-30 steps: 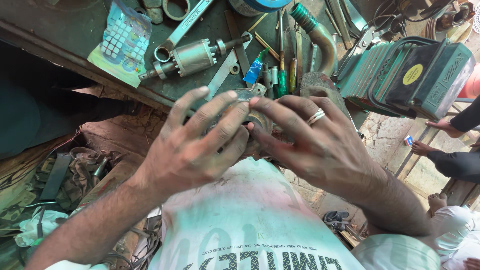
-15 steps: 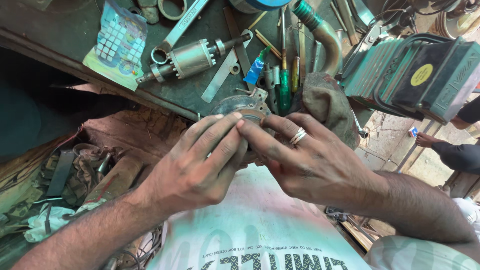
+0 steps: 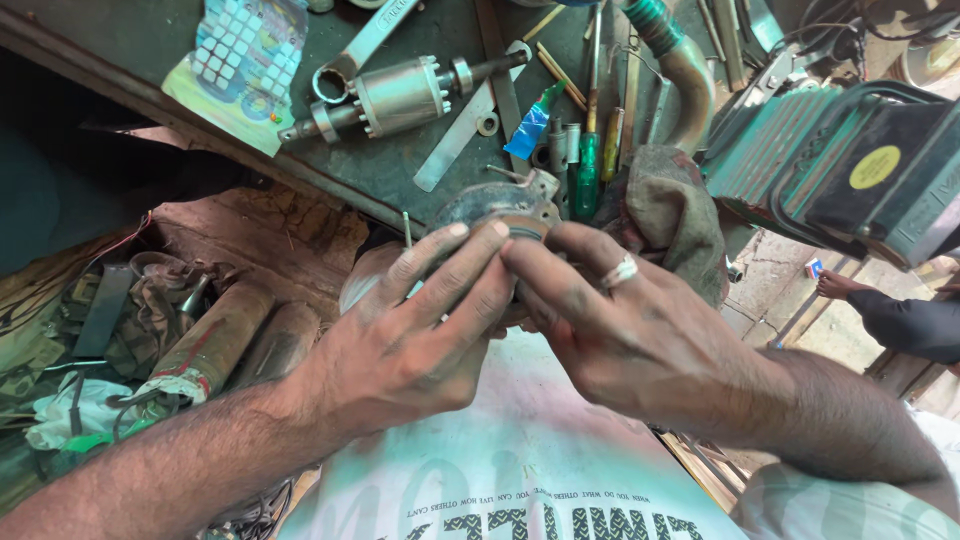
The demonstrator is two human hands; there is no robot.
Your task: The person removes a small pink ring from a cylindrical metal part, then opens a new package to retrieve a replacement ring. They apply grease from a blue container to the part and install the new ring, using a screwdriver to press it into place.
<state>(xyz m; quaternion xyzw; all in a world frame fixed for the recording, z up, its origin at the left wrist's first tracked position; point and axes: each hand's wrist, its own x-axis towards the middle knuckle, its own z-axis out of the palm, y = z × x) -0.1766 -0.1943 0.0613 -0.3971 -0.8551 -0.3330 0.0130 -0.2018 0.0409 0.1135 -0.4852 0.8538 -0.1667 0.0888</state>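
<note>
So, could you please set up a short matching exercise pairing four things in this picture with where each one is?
Things:
1. round metal housing
2. motor rotor
3. green-handled screwdriver
4. ring

Places:
A. lying on the bench beside a flat spanner
B. on a finger of the right hand
C. held between the fingertips of both hands, left hand included
D. on the bench next to the dirty rag

Pairs: 1-C, 2-A, 3-D, 4-B
</note>
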